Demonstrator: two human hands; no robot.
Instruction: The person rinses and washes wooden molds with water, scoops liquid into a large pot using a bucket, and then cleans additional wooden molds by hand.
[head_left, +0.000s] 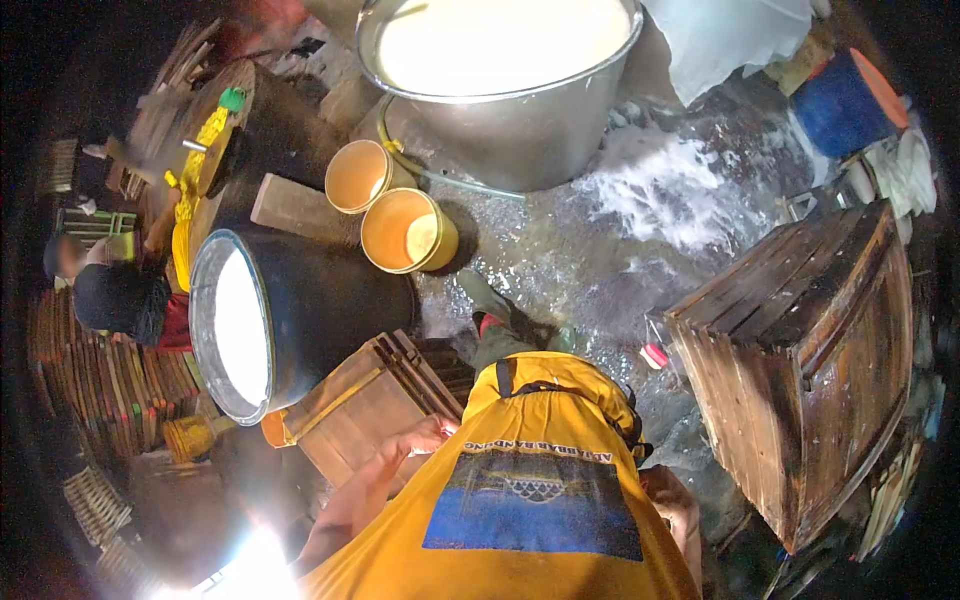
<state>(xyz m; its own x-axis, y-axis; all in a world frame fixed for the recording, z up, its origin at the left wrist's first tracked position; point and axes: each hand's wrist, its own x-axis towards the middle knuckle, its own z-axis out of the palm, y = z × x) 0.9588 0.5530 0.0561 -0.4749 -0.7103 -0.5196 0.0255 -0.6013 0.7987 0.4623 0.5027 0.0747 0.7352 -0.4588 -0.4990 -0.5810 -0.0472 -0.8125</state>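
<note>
My left hand (430,435) is at the left edge of the yellow shirt (400,535) I wear, its fingers curled together; what they hold, if anything, is hidden. On the other side, my right hand (673,497) hangs against the shirt, partly behind its edge, and its fingers are unclear. Beyond my left hand lies a wooden crate or stack of boards (345,410). A dark drum (330,305) with white contents stands past it. Two yellow buckets (443,247) stand in front of me, near a large metal vat (520,140) filled with pale liquid.
A big wooden box (740,380) stands at the right on the wet floor (570,265). Behind it is a blue tub (840,110). A hose (450,181) runs beside the vat. At the far left, a person (115,300) is near stacked boards (100,375).
</note>
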